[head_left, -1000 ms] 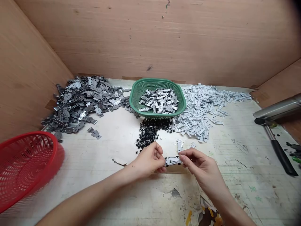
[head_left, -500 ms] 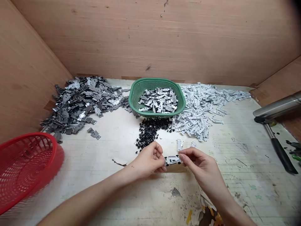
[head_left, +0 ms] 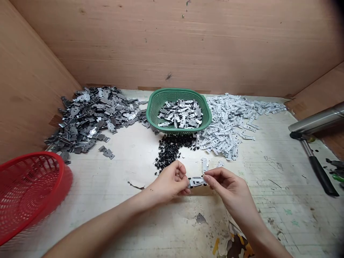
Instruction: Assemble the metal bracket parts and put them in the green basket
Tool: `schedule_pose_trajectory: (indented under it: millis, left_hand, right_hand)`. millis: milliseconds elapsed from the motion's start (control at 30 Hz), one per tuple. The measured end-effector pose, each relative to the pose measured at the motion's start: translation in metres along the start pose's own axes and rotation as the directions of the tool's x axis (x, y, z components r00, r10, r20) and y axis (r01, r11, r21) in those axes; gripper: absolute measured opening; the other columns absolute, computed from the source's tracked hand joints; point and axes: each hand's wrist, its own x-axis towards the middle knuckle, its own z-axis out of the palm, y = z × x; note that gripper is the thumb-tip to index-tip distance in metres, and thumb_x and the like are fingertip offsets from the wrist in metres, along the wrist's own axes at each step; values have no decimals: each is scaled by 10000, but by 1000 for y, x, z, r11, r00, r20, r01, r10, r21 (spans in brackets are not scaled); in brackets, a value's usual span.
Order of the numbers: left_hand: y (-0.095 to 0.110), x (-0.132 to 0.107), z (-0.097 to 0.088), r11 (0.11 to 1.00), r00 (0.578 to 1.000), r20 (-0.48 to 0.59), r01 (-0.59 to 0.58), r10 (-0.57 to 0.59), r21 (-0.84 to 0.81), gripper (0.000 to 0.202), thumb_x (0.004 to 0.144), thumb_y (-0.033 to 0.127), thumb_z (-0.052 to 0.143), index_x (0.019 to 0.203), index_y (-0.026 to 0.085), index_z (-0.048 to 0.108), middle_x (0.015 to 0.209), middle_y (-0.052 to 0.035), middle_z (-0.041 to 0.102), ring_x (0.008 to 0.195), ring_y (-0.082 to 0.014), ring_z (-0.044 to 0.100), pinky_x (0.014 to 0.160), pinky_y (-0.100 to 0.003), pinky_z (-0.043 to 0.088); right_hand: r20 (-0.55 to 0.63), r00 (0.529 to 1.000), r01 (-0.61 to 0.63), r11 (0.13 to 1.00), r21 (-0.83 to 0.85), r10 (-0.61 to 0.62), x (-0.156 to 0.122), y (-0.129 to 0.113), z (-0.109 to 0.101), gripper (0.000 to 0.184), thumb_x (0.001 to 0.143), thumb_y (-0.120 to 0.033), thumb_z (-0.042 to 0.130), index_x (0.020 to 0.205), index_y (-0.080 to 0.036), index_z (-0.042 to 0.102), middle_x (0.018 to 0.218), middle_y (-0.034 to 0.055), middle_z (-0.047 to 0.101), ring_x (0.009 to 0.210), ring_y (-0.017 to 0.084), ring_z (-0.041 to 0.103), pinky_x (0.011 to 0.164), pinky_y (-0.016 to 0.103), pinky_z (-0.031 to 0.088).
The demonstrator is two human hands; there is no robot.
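Observation:
Between my two hands is a small white toy race car (head_left: pixel 197 182) with black wheels, held just above the table. My left hand (head_left: pixel 176 179) pinches its left end, fingers curled closed. At the right end, my right hand (head_left: pixel 228 184) grips it between thumb and forefinger. A loose white car body (head_left: pixel 204 165) lies just behind the toy car. Beyond my left hand spreads a heap of black wheels on metal axles (head_left: pixel 170 150). The green basket (head_left: pixel 179 132) at the back holds many white and dark car pieces.
Grey flat parts (head_left: pixel 91 118) are heaped at the back left, white car bodies (head_left: pixel 225 122) at the back right. A red basket (head_left: pixel 63 175) stands at left. A hammer (head_left: pixel 318 168) and a metal tube (head_left: pixel 317 119) lie at right. Wooden panels (head_left: pixel 172 46) wall the table in.
Both hands keep hold of the toy car in almost the same place. The whole view has shifted very slightly; nothing else has visibly moved.

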Motion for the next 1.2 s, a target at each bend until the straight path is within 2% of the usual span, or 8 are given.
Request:
schedule_pose_trajectory:
  millis: [167, 333, 433, 767, 967, 1067, 1133, 1200]
  left_hand:
    - [5, -4, 3, 997, 1000, 18, -23, 24, -78, 269, 759, 260, 629, 826, 199, 375, 629, 45, 545, 614, -118, 627, 622, -272, 499]
    - [7, -7, 4, 994, 998, 41, -39, 43, -103, 301, 756, 307, 643, 823, 204, 369, 658, 43, 543, 643, -122, 629, 635, -274, 493]
    - [6, -7, 5, 994, 998, 41, -52, 56, -95, 293, 765, 321, 635, 823, 206, 373, 677, 38, 548, 667, -127, 636, 655, -280, 495]
    - [5, -6, 3, 991, 996, 18, -85, 84, 100, 287, 742, 341, 637, 898, 199, 441, 646, 50, 504, 564, -98, 532, 542, -222, 426]
    - [4, -7, 5, 997, 992, 127, 6, -17, 80, 323, 727, 445, 633, 827, 157, 524, 600, 2, 574, 581, -135, 578, 595, -262, 445]
    - [13, -10, 2, 980, 997, 72, -40, 27, 193, 327, 755, 462, 594, 862, 156, 552, 652, -26, 607, 630, -157, 593, 584, -261, 451]
    - [26, -14, -11, 920, 988, -33, -129, 152, 371, 345, 793, 471, 542, 951, 166, 573, 811, -69, 644, 725, -182, 607, 599, -266, 457]
    - [44, -21, -35, 789, 919, -230, -125, 321, 602, 387, 802, 456, 539, 1077, 185, 558, 1024, -109, 628, 858, -220, 603, 668, -290, 464]
  right_hand:
    - [-21, 999, -26, 995, 97, 28, 8, 6, -6, 305, 732, -434, 684, 885, -186, 590, 800, 32, 578, 718, 160, 524, 618, 264, 428]
    - [259, 943, -263, 945, 197, 208, 8, 10, -11, 353, 777, -509, 610, 730, -165, 539, 621, -11, 535, 488, 79, 400, 455, 208, 296]
    - [294, 929, -296, 929, 223, 225, 5, 14, -10, 366, 783, -522, 598, 721, -172, 507, 652, 5, 584, 490, 80, 427, 458, 202, 288]
    - [176, 984, -25, 999, 29, 20, -3, 6, 6, 349, 873, -492, 479, 694, -198, 422, 592, -45, 374, 532, 99, 323, 506, 226, 294]
    - [182, 983, -47, 990, 131, 23, -9, 17, 17, 352, 877, -490, 473, 688, -205, 390, 556, -62, 333, 487, 86, 271, 456, 223, 261]
    - [198, 980, -38, 994, 106, 16, -3, 6, 15, 361, 861, -501, 496, 671, -204, 420, 538, -58, 369, 476, 85, 313, 447, 220, 283]
    - [178, 983, 27, 999, 47, -35, 15, -16, 11, 346, 843, -499, 526, 674, -200, 484, 551, -36, 440, 479, 91, 374, 435, 221, 310]
    - [67, 982, 174, 984, 31, -176, 46, -45, 7, 314, 827, -483, 563, 686, -204, 530, 579, -11, 513, 483, 96, 428, 419, 221, 329]
